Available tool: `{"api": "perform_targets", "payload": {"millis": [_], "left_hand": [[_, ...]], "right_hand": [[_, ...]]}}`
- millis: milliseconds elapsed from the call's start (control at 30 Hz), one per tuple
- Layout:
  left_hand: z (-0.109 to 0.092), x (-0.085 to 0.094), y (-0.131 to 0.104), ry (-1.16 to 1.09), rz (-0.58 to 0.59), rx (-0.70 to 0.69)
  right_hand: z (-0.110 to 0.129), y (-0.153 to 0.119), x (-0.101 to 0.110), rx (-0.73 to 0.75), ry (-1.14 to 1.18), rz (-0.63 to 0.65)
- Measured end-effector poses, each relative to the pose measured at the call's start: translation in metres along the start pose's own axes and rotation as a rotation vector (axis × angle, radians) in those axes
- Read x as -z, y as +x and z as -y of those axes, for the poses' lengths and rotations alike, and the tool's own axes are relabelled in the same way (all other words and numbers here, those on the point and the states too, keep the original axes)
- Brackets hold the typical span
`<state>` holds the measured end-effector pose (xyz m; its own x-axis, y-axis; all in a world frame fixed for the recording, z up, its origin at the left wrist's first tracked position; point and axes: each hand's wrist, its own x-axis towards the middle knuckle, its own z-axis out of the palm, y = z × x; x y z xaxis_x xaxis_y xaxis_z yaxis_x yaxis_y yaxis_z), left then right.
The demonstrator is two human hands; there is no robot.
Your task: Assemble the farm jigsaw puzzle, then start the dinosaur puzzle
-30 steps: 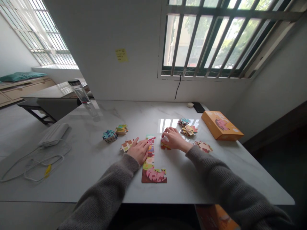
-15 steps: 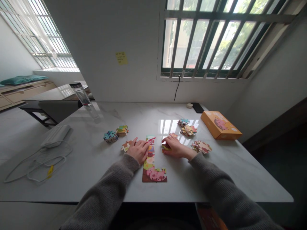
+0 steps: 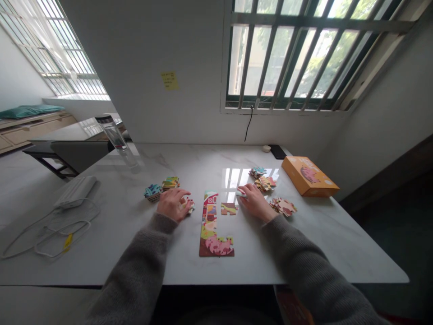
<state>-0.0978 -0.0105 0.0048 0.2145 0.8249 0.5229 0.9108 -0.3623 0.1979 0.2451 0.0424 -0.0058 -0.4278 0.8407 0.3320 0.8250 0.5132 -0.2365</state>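
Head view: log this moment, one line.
left hand: at puzzle pieces | right hand: over table, grip unclear | green-brown part: apart from L-shaped assembly

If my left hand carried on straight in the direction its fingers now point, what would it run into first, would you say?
Past the loose pieces already at its fingertips, your left hand would probably meet the joined puzzle strip, though its height above the table is unclear.

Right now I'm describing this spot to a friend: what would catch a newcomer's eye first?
Probably the bright barred window in the wall behind the table, and the orange box on the table's right side. Next comes the colourful L-shaped puzzle strip, lying between the left hand and the right hand.
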Motion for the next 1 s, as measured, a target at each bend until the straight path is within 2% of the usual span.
{"api": "perform_targets", "payload": {"millis": [100, 200, 367, 500, 600, 733, 833, 1000], "left_hand": [[0.020, 0.004, -0.006, -0.033, 0.056, 0.044], [0.030, 0.004, -0.012, -0.041, 0.090, 0.055], [0.030, 0.000, -0.015, -0.030, 0.165, 0.056], [0.030, -0.002, -0.014, -0.036, 0.179, 0.047], [0.030, -0.002, -0.014, -0.045, 0.137, 0.031], [0.026, 0.002, -0.012, -0.086, 0.023, -0.010], [0.022, 0.003, -0.009, -0.114, -0.042, -0.031], [0.004, 0.002, -0.002, -0.154, -0.138, -0.100]], "right_hand": [[-0.007, -0.001, 0.002, -0.005, -0.059, 0.012], [-0.009, -0.002, 0.001, -0.033, -0.090, 0.005], [-0.017, -0.002, -0.002, -0.092, -0.099, 0.040], [-0.023, 0.000, -0.004, -0.139, -0.026, 0.026], [-0.023, 0.001, -0.002, -0.150, 0.044, 0.019], [-0.022, 0.001, 0.004, -0.185, 0.138, 0.045], [-0.021, 0.004, 0.009, -0.230, 0.224, 0.017], [-0.002, 0.009, 0.011, -0.292, 0.644, 0.015]]}}
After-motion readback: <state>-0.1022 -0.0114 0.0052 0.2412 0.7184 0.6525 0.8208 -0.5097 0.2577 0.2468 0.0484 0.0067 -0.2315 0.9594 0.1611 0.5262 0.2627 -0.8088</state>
